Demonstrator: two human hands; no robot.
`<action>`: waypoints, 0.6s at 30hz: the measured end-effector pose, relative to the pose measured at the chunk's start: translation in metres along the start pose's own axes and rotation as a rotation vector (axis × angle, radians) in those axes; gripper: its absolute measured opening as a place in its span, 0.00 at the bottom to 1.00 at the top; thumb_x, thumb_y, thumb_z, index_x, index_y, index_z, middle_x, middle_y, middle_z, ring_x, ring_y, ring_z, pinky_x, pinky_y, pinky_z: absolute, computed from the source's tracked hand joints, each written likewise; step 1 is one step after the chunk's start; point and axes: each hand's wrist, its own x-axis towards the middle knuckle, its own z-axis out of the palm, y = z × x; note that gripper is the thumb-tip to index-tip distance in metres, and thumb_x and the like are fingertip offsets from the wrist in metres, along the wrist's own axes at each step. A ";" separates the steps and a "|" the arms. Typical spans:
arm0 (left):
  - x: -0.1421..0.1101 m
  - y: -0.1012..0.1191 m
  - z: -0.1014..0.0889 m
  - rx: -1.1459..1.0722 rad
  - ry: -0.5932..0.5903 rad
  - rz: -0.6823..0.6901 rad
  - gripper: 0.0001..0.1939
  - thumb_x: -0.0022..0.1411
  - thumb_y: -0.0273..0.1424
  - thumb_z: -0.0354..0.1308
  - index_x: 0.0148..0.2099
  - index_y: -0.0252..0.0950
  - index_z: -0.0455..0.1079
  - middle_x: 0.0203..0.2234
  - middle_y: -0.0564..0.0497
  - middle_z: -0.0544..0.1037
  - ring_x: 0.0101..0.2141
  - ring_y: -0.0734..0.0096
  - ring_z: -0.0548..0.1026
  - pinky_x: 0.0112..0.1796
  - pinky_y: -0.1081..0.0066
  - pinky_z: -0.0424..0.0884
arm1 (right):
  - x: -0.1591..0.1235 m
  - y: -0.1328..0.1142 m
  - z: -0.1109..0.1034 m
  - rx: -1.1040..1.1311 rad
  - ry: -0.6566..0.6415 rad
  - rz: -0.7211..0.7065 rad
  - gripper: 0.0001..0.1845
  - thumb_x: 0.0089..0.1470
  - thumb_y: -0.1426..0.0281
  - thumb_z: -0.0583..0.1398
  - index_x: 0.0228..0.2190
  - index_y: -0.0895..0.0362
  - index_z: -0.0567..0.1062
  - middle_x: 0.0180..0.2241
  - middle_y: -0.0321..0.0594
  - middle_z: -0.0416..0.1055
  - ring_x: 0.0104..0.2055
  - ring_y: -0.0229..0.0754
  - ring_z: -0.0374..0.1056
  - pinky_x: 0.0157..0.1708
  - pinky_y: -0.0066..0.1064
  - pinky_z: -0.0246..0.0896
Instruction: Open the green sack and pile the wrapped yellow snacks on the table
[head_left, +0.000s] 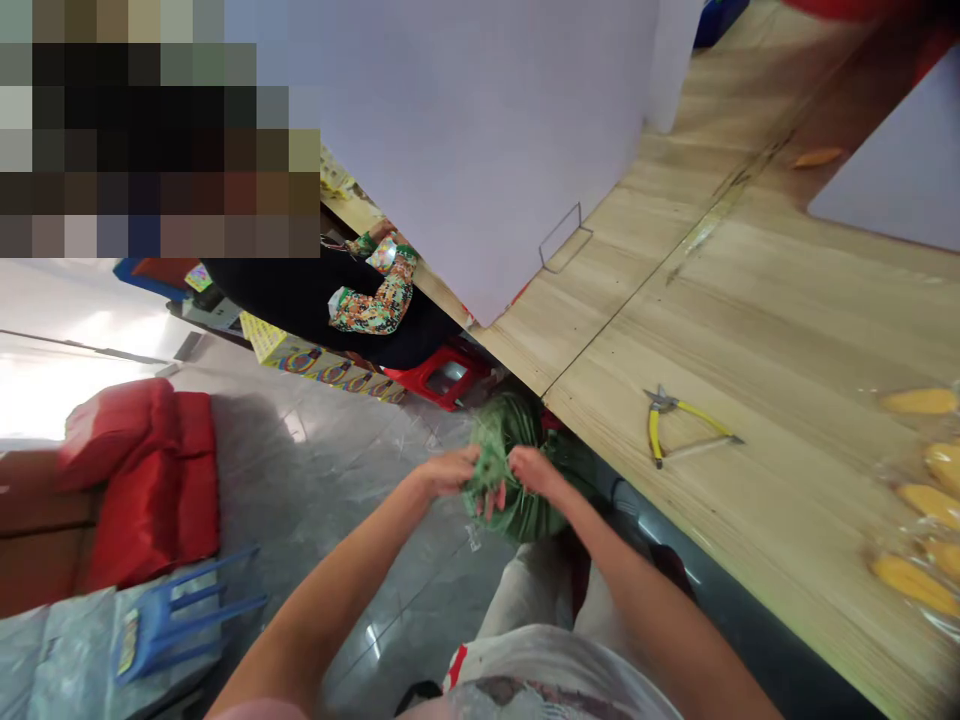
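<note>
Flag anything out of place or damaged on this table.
One orange piece lies alone near the table's far side, apart from the similar pieces at the right edge. The tabletop seam also has dark, rough-looking marks, possibly wear.

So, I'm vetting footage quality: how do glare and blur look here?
In the head view, the far left edge washes out white; glints streak the glossy grey tiled floor; the bare left hand and bare right hand look slightly soft; coarse pixel blocks hide the upper left corner.
</note>
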 end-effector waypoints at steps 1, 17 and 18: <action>0.002 -0.001 -0.001 -0.049 -0.034 -0.027 0.02 0.41 0.25 0.62 0.23 0.31 0.73 0.16 0.48 0.75 0.18 0.70 0.70 0.22 0.74 0.67 | 0.001 0.002 -0.002 0.003 0.023 -0.003 0.12 0.60 0.71 0.50 0.24 0.57 0.64 0.16 0.26 0.53 0.17 0.30 0.48 0.18 0.22 0.45; 0.015 -0.002 0.019 -0.059 0.140 -0.001 0.06 0.48 0.29 0.58 0.23 0.31 0.72 0.18 0.47 0.75 0.22 0.69 0.74 0.26 0.72 0.70 | -0.012 0.009 -0.010 -0.003 -0.010 -0.052 0.13 0.53 0.74 0.54 0.18 0.56 0.64 0.15 0.28 0.56 0.19 0.32 0.52 0.21 0.23 0.47; 0.012 -0.001 0.020 -0.013 0.125 -0.007 0.04 0.46 0.28 0.59 0.23 0.31 0.71 0.17 0.47 0.75 0.21 0.68 0.73 0.25 0.72 0.70 | -0.011 0.009 -0.014 -0.002 0.030 -0.057 0.14 0.55 0.74 0.52 0.19 0.56 0.64 0.15 0.28 0.55 0.19 0.32 0.51 0.21 0.23 0.47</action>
